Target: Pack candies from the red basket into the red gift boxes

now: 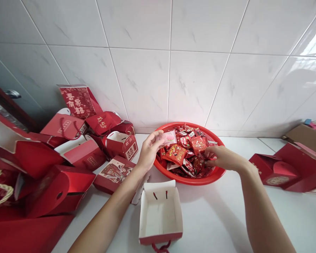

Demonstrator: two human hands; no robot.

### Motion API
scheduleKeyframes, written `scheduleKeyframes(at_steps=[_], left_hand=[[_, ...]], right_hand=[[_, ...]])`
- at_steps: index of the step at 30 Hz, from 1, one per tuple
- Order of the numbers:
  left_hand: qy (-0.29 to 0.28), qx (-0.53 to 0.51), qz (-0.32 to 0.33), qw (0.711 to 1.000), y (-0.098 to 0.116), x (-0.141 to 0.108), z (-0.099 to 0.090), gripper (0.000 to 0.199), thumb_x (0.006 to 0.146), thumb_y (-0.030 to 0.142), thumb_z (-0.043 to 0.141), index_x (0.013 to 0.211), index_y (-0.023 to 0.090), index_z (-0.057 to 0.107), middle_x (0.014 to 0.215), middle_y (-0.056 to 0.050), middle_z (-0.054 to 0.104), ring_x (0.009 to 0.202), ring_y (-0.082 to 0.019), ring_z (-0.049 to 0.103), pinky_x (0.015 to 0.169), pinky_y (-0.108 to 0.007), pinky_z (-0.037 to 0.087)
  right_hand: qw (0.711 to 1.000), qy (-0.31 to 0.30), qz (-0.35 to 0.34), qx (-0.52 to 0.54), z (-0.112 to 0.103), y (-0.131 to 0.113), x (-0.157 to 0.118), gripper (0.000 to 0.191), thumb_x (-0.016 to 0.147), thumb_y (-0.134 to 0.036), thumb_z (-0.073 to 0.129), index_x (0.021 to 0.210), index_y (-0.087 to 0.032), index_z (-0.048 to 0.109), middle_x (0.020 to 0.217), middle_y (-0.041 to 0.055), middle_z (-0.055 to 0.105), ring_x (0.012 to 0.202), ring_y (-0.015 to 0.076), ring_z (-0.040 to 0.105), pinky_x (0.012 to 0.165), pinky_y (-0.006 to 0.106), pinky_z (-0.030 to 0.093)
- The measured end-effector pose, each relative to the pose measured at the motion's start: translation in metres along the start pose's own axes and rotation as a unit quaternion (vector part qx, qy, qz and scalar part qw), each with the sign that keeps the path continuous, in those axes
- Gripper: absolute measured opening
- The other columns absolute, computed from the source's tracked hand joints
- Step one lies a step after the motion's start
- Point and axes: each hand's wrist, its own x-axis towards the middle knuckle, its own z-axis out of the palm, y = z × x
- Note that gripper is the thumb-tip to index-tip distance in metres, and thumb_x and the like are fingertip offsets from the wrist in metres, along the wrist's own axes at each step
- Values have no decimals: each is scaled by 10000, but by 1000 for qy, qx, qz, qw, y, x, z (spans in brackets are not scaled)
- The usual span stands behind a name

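My left hand (150, 149) pinches a small clear-and-pink candy packet (169, 138) above the left side of a red plastic basket (193, 181). Many red wrapped snack packets (177, 154) fill that basket. At its right side, my right hand (217, 157) reaches in among the packets with fingers curled; whether anything is between them is hidden. Just in front of the basket, an open gift box (161, 211) with a white inside stands between my forearms. Its inside looks bare, and a dark red cord handle (161, 247) hangs at its near edge.
Several red gift boxes crowd the left, including an open one (121, 146) and a flat-lying one (113, 174). On the right are another red box (275, 170) and a brown cardboard box (309, 140). A white tiled wall (200, 77) rises behind the white tabletop (213, 218).
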Motion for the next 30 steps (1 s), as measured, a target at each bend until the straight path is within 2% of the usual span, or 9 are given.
scheduleKeyframes(at_steps=[2,4,7,9,11,17,22,26,30], left_hand=[[0,-3,-2,1000,1,-1,1,368,661,314,851,974,194,698,1008,-11,692,898,-175,687,828,-301,556],[2,-3,-4,1000,1,-1,1,368,657,309,852,971,193,700,1003,-10,693,887,-174,688,824,-299,557],[3,0,-3,1000,1,-1,1,367,659,309,850,975,193,704,1013,-13,697,892,-179,690,833,-305,557],[5,3,-1,1000,1,0,0,363,662,311,851,974,193,707,1022,-15,700,893,-178,690,840,-307,556],[4,8,-2,1000,1,-1,0,356,673,315,848,976,192,709,1035,-18,700,891,-175,690,849,-307,553],[3,10,0,1000,1,-1,0,339,683,313,845,971,192,712,1066,-21,693,967,-189,676,845,-290,557],[1,16,8,1000,-3,0,-2,389,686,324,852,1030,207,712,1077,-18,695,996,-199,667,854,-299,572],[-7,38,28,999,-8,0,-5,416,709,348,853,1079,225,709,1129,-27,701,1074,-225,655,912,-331,561],[-11,78,45,996,-8,-1,-6,385,720,381,855,1049,219,737,1158,-44,722,1097,-235,653,966,-337,526]], right_hand=[[998,5,-39,40,-4,7,-4,48,732,-201,649,747,-233,681,889,57,743,842,261,668,663,317,514],[994,-11,-80,75,-5,13,-7,92,710,-204,645,723,-252,723,875,46,759,826,260,679,675,323,529],[988,-30,-105,113,-2,15,-6,129,651,-188,667,686,-265,764,778,31,758,739,243,669,587,297,499],[987,-44,-98,119,0,11,-3,108,641,-183,671,557,-245,701,624,19,695,615,206,610,512,283,436],[986,-57,-99,118,1,7,1,192,671,-195,649,484,-229,621,546,8,636,551,179,548,501,286,398],[967,20,-123,223,-5,6,3,282,841,-449,629,689,-215,673,710,38,710,691,217,649,668,349,520],[929,32,-111,352,-5,3,2,422,817,-620,687,760,-204,643,744,39,704,699,214,683,639,335,565],[907,55,-85,408,-4,-6,2,441,776,-636,743,826,-206,660,720,21,689,614,178,652,541,288,527],[871,72,-100,476,4,-23,5,407,755,-580,791,841,-203,663,726,14,702,617,177,680,557,282,528]])
